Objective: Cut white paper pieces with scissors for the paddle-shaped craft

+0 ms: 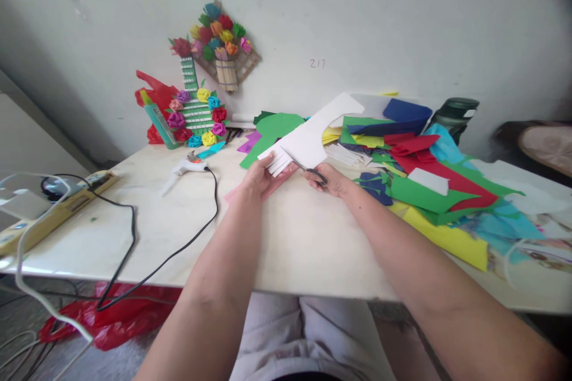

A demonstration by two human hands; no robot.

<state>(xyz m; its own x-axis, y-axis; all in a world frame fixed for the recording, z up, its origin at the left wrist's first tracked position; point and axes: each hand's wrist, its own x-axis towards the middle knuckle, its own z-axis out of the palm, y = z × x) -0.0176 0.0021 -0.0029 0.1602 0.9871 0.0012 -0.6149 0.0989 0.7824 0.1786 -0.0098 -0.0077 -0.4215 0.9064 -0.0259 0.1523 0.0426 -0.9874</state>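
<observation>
A large white paper sheet [308, 128] with a curved cutout is held above the table. Its lower left end is slit into several narrow strips [279, 162], which my left hand [259, 177] grips between thumb and fingers. Dark-handled scissors [316, 176] sit in my right hand [329, 181], with their blades reaching left along the paper's lower edge. Whether the blades are open or shut is too small to tell. Below the left hand lies a piece of pink paper [272, 186], partly hidden by the fingers.
A white glue gun [187, 168] with a black cord lies left, near a yellow power strip [58, 208]. Paper-flower crafts [196, 110] and a glue bottle [159, 121] stand behind. Coloured paper [429, 190] is heaped on the right, with a dark green bottle [453, 116] behind it.
</observation>
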